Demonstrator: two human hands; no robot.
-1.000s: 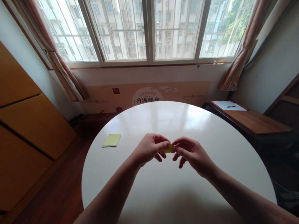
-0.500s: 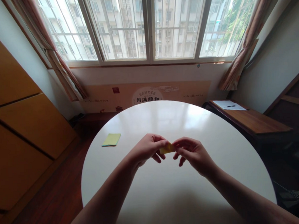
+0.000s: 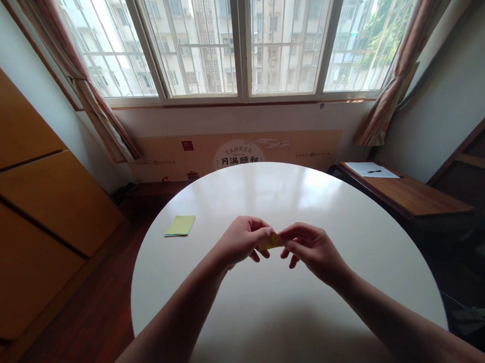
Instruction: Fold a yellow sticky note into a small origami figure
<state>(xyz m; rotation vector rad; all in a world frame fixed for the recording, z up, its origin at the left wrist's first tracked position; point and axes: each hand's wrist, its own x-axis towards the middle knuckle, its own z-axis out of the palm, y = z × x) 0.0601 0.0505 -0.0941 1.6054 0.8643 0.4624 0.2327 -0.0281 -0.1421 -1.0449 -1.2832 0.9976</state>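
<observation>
A small folded piece of yellow paper (image 3: 271,242) is held above the white round table (image 3: 314,308), between my two hands. My left hand (image 3: 247,238) pinches its left part with the thumb on top and fingers behind. At the paper's right end, my right hand (image 3: 306,243) grips it between thumb and forefinger, its lower fingers loosely curled. Part of the paper is hidden by my fingers. On the left side of the table lies a pad of yellow-green paper squares (image 3: 180,226), apart from both hands.
To the right stands a wooden bench or side table (image 3: 434,193) with a white sheet (image 3: 367,170) and a dark pen (image 3: 374,171) on it. Wooden cabinets (image 3: 33,230) line the left. Behind the table are a printed panel (image 3: 317,145) and a barred window.
My fingers have shifted slightly on the yellow paper, and the shape of its visible part changes a little. Both hands stay in nearly the same place; the pad has not moved.
</observation>
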